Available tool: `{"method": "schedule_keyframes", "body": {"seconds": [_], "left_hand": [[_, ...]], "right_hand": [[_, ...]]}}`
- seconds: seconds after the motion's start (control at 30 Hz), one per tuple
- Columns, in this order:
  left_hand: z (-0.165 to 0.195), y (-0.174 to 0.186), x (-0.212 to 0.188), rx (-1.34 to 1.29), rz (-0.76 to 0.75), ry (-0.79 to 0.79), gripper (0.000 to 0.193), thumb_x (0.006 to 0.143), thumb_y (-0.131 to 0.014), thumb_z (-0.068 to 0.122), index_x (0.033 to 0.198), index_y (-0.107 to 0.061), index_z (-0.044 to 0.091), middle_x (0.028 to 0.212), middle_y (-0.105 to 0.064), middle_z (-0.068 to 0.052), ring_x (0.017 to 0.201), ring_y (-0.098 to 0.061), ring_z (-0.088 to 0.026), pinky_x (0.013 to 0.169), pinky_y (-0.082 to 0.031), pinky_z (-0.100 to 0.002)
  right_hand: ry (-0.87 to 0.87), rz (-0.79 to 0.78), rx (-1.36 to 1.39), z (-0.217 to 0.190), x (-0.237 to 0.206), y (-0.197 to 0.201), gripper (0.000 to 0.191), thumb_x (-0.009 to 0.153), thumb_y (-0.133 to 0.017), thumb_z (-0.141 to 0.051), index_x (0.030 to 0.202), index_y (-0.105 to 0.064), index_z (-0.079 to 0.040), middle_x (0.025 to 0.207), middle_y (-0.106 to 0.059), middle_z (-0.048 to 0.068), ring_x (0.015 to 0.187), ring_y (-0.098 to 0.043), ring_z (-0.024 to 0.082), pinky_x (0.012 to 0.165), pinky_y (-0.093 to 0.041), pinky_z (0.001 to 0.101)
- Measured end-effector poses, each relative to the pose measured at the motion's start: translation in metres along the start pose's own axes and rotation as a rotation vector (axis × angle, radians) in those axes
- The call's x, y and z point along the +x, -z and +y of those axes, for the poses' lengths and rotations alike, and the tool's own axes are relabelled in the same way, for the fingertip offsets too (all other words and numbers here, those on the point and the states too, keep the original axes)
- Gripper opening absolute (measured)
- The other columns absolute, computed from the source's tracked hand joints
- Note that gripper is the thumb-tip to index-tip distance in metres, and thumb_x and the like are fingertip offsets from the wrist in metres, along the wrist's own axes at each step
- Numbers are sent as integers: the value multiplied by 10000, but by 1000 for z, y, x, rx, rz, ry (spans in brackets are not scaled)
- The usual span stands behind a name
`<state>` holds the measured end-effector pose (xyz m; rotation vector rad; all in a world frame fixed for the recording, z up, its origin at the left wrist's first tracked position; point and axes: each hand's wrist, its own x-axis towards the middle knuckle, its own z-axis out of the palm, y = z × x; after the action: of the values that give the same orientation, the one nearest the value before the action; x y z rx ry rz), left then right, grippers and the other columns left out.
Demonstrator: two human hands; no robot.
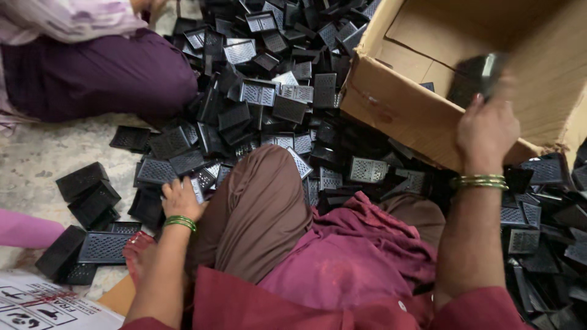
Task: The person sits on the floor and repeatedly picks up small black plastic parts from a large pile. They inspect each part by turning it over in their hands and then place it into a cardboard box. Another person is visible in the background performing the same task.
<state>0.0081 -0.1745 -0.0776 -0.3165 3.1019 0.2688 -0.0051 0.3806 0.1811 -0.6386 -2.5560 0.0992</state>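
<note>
I sit on the floor amid a big heap of black perforated plastic parts (287,91). My left hand (179,198) reaches down by my knee and rests on the parts at the heap's near edge, fingers curled over one of them. My right hand (486,125) is raised over the rim of a cardboard box (397,116) and grips a black plastic part (477,76), blurred by motion, above the box's inside. Green bangles ring both wrists.
Another person in purple trousers (104,73) sits at the upper left. Stacked black parts (88,189) stand on the pale floor at left. A printed flat carton (43,302) lies at the bottom left. More parts are piled at right (544,244).
</note>
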Motion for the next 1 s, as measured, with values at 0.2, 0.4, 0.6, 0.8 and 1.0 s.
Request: {"method": "schedule_keyframes", "body": {"seconds": [0.2, 0.4, 0.6, 0.8, 1.0], "left_hand": [[-12, -15, 0, -173, 130, 67, 917, 552, -972, 268, 1347, -571, 48, 1373, -481, -296, 1246, -456, -483, 1022, -461, -513], [1, 33, -13, -586, 581, -56, 759, 758, -909, 209, 1370, -527, -25, 1287, -582, -260, 1206, -553, -426, 1062, -468, -518], [70, 115, -68, -1853, -159, -654, 575, 890, -717, 124, 1405, -469, 70, 1366, -550, -153, 1181, -612, -223, 960, -564, -357], [128, 123, -104, -2214, -838, -147, 534, 932, -638, 135, 1415, -481, -30, 1334, -642, -185, 1144, -644, -257, 988, -545, -387], [125, 100, -96, -2307, -843, -135, 574, 957, -673, 151, 1448, -473, -69, 1380, -613, -169, 1256, -615, -246, 1072, -505, -392]], "right_hand": [[362, 464, 50, -21, -14, -2, 644, 957, -761, -130, 1490, -422, -9, 1258, -667, 207, 1061, -634, 311, 925, -482, 450], [777, 213, 452, -63, -88, -75, 256, 946, -753, -125, 1175, -663, -57, 1113, -684, 157, 1054, -643, 363, 948, -497, 460], [867, -330, 250, -98, -142, -188, 614, 696, -762, -245, 1263, -600, -76, 1171, -604, 238, 1065, -584, 407, 888, -482, 501], [803, -381, -9, -75, -163, -245, 246, 940, -623, -159, 1186, -634, -163, 1158, -663, 104, 1108, -646, 321, 955, -487, 461], [266, -489, 871, -73, -148, -181, 263, 896, -685, -49, 1145, -602, -58, 1035, -684, 108, 951, -682, 219, 851, -552, 332]]}}
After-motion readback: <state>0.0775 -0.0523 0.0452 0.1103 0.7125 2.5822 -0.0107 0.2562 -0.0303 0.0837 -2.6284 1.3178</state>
